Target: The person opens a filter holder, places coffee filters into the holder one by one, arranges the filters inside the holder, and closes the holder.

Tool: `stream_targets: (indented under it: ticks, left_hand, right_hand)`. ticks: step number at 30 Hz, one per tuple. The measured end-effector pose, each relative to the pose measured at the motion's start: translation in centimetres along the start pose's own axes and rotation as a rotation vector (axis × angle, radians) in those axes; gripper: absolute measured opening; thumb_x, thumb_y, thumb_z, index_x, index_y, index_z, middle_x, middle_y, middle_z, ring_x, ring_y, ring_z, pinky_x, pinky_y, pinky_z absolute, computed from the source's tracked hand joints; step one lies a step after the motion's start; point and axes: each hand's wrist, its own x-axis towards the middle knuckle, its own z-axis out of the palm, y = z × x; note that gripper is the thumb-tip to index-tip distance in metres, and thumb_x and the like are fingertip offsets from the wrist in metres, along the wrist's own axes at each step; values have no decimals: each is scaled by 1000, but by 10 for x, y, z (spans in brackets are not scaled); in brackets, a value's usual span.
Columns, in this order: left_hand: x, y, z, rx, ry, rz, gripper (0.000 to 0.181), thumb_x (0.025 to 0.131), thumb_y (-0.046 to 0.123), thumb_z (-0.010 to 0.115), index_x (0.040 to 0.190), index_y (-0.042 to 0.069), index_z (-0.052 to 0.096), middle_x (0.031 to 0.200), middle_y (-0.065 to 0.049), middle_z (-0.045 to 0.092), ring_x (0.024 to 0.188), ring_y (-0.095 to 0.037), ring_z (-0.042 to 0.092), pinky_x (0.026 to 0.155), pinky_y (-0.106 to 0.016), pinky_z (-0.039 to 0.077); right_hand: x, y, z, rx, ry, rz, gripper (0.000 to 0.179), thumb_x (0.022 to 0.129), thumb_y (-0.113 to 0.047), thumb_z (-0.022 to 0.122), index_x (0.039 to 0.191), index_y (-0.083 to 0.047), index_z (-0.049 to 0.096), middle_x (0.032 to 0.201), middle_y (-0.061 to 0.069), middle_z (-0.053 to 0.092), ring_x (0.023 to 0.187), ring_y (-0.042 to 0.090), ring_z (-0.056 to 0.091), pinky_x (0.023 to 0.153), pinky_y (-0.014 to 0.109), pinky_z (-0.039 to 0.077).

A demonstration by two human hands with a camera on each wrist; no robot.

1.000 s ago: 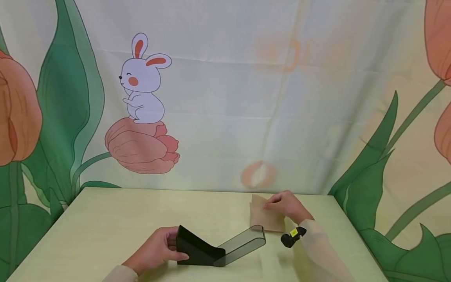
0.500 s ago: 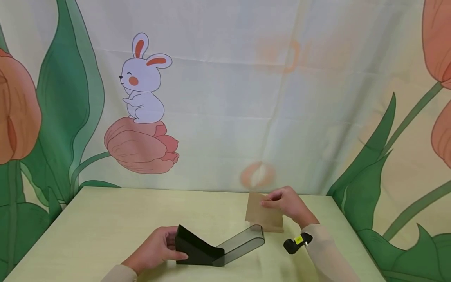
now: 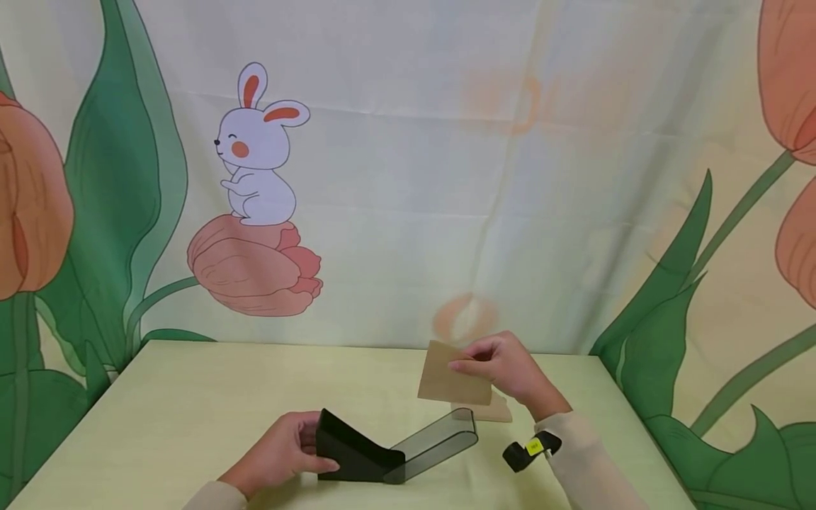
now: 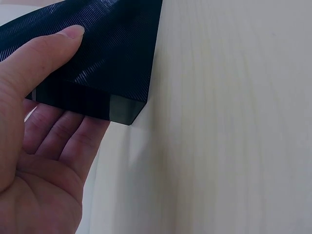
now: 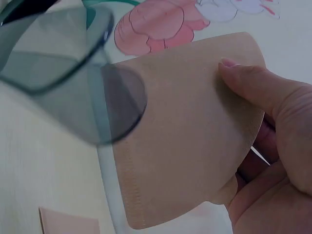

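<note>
- Brown paper [image 3: 445, 384] hangs in the right hand [image 3: 513, 368], pinched near one corner between thumb and fingers, above the bench [image 3: 287, 375], right of its middle and close to its far edge.
- The left hand [image 3: 287, 446] grips the end of the black holder [image 3: 357, 457], thumb on one face and fingers curled behind, toward the bench's near side.
- For a good lift, keep the pinch light and near that corner so the sheet does not crease; whether it is one layer or more, I cannot tell.
- The left hand's hold looks sound for steadying the holder; it should not tip.
- The smoky clear flap [image 3: 440, 443] slants up rightward from the holder, its tip near the sheet, so a snag is likeliest there; pass above or behind it.
- A lower paper piece [image 3: 499, 411] lies beyond the flap tip, toward the far right corner; avoid dragging it along.
- Open room is widest toward the far left corner. The right edge is tighter, with the sleeve [image 3: 589, 457] reaching in; the near edge is out of view.
</note>
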Motion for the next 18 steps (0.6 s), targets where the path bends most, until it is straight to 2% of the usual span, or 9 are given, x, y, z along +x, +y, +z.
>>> stream_targets:
  ticks: [11, 18]
  left_hand:
    - [1, 1, 0, 5, 7, -12, 48, 78, 12, 89, 122, 5, 69, 114, -10, 77, 100, -22, 74, 85, -27, 59]
    - [2, 0, 1, 18, 16, -12, 48, 77, 12, 90, 120, 5, 69, 112, -10, 77, 99, -22, 73, 85, -27, 59]
  right_hand:
    - [-3, -28, 24, 105, -26, -97, 7, 85, -20, 85, 87, -14, 82, 80, -5, 73, 68, 6, 56, 62, 21, 48]
    - [-5, -39, 41, 155, -33, -126, 6, 84, -16, 85, 86, -11, 82, 83, 2, 76, 67, 5, 59, 63, 21, 51]
